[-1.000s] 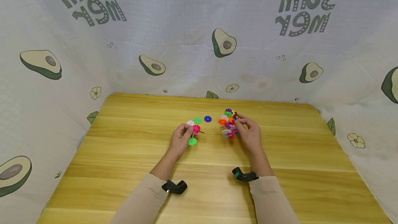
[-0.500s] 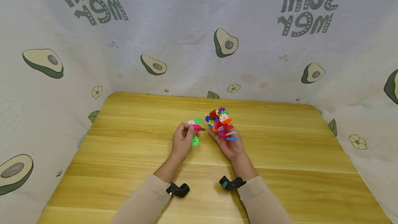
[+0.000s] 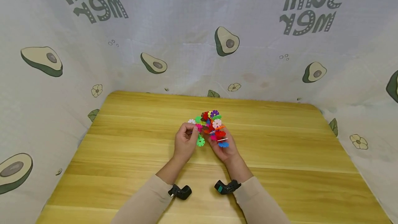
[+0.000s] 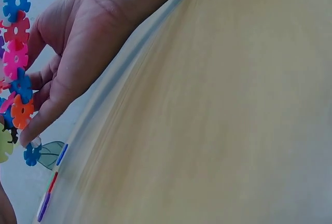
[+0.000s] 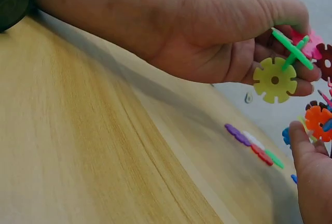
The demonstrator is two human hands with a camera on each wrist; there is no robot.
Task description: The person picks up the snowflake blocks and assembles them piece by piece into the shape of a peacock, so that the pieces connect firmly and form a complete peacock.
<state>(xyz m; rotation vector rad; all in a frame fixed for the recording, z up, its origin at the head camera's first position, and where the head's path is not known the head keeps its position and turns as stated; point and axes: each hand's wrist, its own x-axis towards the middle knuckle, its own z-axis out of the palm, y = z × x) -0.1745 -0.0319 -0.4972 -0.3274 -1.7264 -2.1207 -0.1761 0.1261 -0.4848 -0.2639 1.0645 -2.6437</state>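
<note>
1. We are pinching the small cluster (image 3: 199,127) in our left grip (image 3: 185,141), thumb pressing its pink disc against the fingers; a crossed green pair and a yellow-green disc (image 5: 266,82) are sticking out beside the fingertips.
2. We are gripping the large cluster (image 3: 215,124) in our right grip (image 3: 227,147), fingers curling around its underside. A chain including a red disc (image 4: 17,28) and an orange disc (image 4: 22,112) is running along its side.
3. The two clusters are facing each other between our hands, their near edges close together; whether they are touching, we are not able to tell.
4. Judging by this, we are probably at the lining-up step, matching one cluster to the other before any pushing together.
5. The next move, in our judgement, is calling for a disc slot on each side to be meeting squarely, with both grips staying firm near the joint so that outer discs are not popping loose.
6. Beyond the hands, a purple disc (image 5: 237,134), a white disc (image 5: 253,139), a red disc (image 5: 262,155) and a green disc (image 5: 274,158) are lying flat on the tabletop (image 3: 264,155).
7. Behind everything, an avocado-printed cloth (image 3: 177,20) is hanging.
</note>
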